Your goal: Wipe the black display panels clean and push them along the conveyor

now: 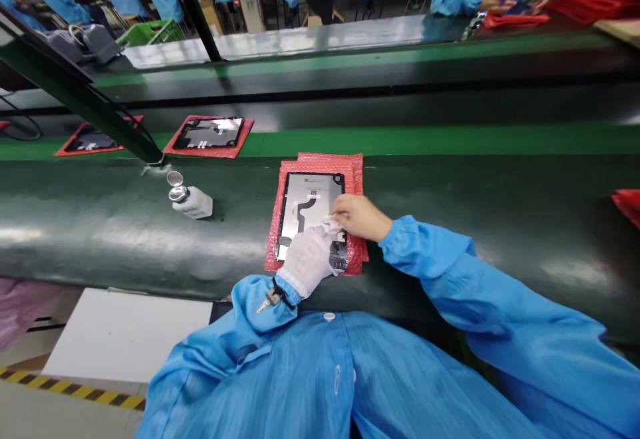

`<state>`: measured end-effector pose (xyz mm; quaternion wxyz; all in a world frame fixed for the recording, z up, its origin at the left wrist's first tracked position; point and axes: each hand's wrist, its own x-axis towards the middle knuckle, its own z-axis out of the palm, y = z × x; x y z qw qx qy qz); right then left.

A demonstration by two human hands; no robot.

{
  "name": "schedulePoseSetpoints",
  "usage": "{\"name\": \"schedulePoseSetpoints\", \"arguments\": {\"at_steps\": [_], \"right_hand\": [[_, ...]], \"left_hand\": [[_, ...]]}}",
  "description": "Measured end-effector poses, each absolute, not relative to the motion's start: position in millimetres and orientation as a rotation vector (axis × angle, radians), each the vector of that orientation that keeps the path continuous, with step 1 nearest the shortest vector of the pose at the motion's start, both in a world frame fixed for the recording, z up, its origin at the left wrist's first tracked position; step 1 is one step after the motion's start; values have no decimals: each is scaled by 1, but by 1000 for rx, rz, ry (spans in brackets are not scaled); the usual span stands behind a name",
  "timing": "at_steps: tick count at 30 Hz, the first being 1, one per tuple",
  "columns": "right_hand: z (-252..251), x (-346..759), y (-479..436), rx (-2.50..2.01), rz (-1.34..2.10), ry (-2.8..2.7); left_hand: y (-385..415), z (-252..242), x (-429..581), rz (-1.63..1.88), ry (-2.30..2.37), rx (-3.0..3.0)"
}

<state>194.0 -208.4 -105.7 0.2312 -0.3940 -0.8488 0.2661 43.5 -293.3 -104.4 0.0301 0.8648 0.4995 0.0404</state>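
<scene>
A flat display panel (307,199), silver-backed with a black flex strip, lies on red bubble-wrap sleeves (357,172) on the bench in front of me. Over its lower right part, my right hand (361,216), bare, is closed in a pinch on crumpled white fabric (331,224). Whether that fabric is a separate wipe or the glove's fingertips, I cannot tell. My left hand (306,262), in a white glove, rests over the panel's lower edge, its fingers meeting the right hand and partly hidden. A key hangs at my left cuff.
A white dispenser bottle (194,203) with its metal lid raised stands to the left. Two more panels on red wrap, one a silver-backed panel (213,134), lie on the green strip behind a slanted green post (115,126). Across the bench, a co-worker's hands (500,0) handle red wrap.
</scene>
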Motion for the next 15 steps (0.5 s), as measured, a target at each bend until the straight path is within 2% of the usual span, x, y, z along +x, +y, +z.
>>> {"name": "schedulePoseSetpoints", "arguments": {"at_steps": [6, 10, 13, 15], "right_hand": [[-92, 243, -218, -1196, 1293, -1183], [-101, 244, -233, -1041, 1539, -870], [-113, 233, -242, -1007, 1629, -833], [-118, 226, -246, -1017, 1667, -822]], "left_hand": [[-279, -80, 32, 283, 1345, 2722], [-272, -44, 10, 357, 1218, 2816], [-260, -17, -16, 301, 1597, 2711], [-253, -2, -37, 507, 1975, 2444]]}}
